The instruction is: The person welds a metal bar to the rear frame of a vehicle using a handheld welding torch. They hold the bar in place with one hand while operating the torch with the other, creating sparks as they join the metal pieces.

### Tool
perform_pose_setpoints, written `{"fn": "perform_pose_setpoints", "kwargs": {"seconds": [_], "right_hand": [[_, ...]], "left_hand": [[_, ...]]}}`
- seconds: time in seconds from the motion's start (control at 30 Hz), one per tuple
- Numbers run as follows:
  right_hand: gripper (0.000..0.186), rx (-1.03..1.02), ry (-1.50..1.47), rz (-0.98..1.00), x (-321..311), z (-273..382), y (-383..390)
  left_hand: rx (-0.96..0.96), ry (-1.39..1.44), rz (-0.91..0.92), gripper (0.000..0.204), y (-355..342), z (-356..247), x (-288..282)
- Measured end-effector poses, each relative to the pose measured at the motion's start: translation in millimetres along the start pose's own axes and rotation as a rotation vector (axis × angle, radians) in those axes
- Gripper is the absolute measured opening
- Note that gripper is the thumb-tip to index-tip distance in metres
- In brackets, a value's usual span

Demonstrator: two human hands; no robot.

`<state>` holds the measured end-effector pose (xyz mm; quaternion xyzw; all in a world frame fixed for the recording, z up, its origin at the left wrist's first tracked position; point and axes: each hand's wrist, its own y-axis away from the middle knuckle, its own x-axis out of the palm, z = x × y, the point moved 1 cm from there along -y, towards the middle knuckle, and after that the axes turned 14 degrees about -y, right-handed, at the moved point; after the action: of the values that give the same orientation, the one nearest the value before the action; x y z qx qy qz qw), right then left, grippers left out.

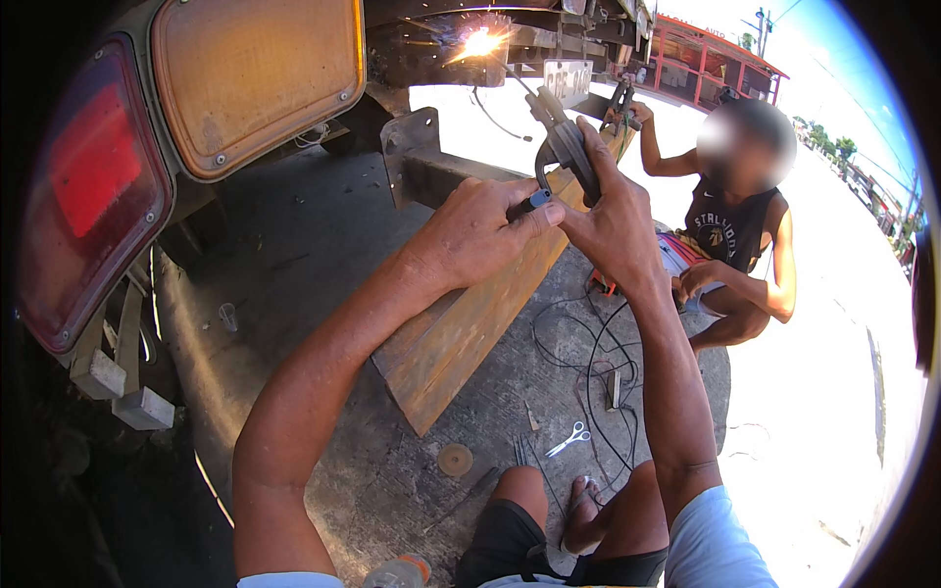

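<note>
Just above the middle of the view, we see the right grip (619, 211) wrapped around a dark welding holder (567, 149). Close beside it, the left grip (478, 230) pinches a short dark tube (529, 205) between thumb and fingers; we cannot tell whether this tube joins the holder. From the holder's tip a thin rod (519, 77) slants up and to the left toward a bright spark (482, 41), which glares at the dark rear of a truck (407, 44). Below both grips we note a long brown beam (470, 343), set at a slant, its near end above the ground (372, 470). To the left of the holder stands a steel bracket (412, 157) with a hole in its plate. Toward the beam's far end, a co-worker (725, 230) in a dark sleeveless top crouches, one raised hand at a dark clamp (619, 101). On the ground we find looped black cables (590, 377), white-handled scissors (569, 438) and a round brown disc (455, 460); a bottle (397, 573) with an orange cap shows at the lower edge. At the upper left we observe an amber lamp (260, 78) beside a red lamp (95, 176). In the distance, at the upper right, we see a red building (701, 57).
</note>
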<state>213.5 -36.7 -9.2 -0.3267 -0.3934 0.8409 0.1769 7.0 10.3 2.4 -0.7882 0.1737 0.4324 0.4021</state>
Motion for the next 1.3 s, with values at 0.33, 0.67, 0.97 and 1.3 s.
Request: {"fn": "perform_pose_setpoints", "kwargs": {"seconds": [0.33, 0.67, 0.97, 1.3], "right_hand": [[0.103, -0.038, 0.005, -0.017, 0.9, -0.7, -2.7], [0.100, -0.062, -0.004, -0.025, 2.1, -0.1, -4.9], [0.101, -0.030, 0.005, -0.009, 1.3, 0.5, -7.7], [0.102, -0.054, -0.087, -0.095, -5.7, 5.6, 3.2]], "left_hand": [[0.008, 0.002, -0.006, 0.065, 2.2, -4.5, -1.9], [0.058, 0.010, -0.027, 0.060, 2.0, -4.5, -1.7], [-0.010, 0.031, 0.045, 0.062, 4.3, -7.5, -7.4], [0.038, 0.083, -0.032, 0.076, 2.3, -3.4, -4.6]]}}
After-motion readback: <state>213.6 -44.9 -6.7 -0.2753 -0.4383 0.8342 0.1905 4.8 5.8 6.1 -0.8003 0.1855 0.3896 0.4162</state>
